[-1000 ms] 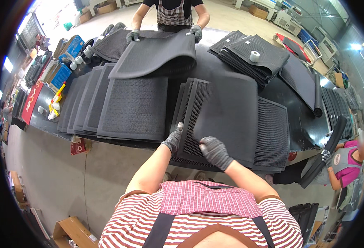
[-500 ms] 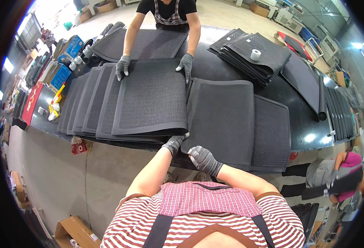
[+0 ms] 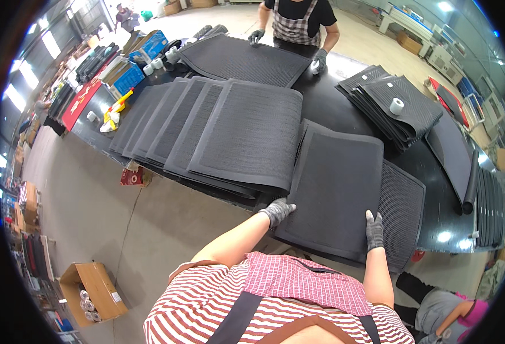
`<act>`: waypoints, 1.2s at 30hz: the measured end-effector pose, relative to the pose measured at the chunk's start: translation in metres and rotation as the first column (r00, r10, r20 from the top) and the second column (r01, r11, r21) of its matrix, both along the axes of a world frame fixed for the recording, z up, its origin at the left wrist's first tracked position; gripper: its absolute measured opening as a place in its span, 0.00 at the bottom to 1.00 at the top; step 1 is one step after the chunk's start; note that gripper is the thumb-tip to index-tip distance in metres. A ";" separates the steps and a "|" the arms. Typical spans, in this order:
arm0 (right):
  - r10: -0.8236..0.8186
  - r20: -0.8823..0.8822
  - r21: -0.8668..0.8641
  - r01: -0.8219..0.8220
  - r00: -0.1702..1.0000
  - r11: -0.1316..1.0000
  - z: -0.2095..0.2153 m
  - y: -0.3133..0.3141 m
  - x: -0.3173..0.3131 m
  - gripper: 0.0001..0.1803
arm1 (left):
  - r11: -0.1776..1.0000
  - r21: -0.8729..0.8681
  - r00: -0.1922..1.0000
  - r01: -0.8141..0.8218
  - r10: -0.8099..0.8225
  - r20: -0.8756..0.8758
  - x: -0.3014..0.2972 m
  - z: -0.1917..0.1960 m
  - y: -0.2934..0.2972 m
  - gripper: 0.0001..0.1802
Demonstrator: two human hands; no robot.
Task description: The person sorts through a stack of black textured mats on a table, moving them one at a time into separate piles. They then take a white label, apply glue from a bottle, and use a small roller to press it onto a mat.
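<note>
The left hand (image 3: 276, 212) and right hand (image 3: 374, 231) touched opposite edges of 1 black mat (image 3: 338, 186), overlapping a perforated mat (image 3: 402, 212) on the bench (image 3: 333, 109); whether either gripped, I couldn't tell.

Here's the left forearm (image 3: 232, 241), slanting forward and rightward, its gloved left hand (image 3: 278, 212) pointing inward; over there, the right forearm (image 3: 378, 275) runs nearly straight ahead, gloved right hand (image 3: 374, 230) pointing forward, thumb (image 3: 369, 216) uppermost on the inner side!
</note>
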State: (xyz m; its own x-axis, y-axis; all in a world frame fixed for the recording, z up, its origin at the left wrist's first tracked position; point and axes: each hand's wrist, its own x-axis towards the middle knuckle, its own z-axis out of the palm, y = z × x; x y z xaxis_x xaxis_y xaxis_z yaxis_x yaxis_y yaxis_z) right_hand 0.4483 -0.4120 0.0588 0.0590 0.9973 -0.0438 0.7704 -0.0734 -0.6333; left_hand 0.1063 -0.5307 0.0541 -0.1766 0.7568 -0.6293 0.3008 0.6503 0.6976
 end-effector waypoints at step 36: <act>0.096 -0.455 -0.329 -0.267 0.885 0.906 0.017 0.073 -0.240 0.32 | 0.928 0.264 0.890 -0.263 0.339 -0.305 -0.216 0.040 -0.008 0.36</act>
State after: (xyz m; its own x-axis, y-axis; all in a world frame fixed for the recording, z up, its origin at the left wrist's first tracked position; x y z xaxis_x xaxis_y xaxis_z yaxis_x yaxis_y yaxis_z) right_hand 0.2088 -0.3392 0.0762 -0.2303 0.8911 -0.3910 0.4608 -0.2540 -0.8504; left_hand -0.1100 -0.5388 0.0941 -0.5909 0.7395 -0.3225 0.3564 0.5980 0.7179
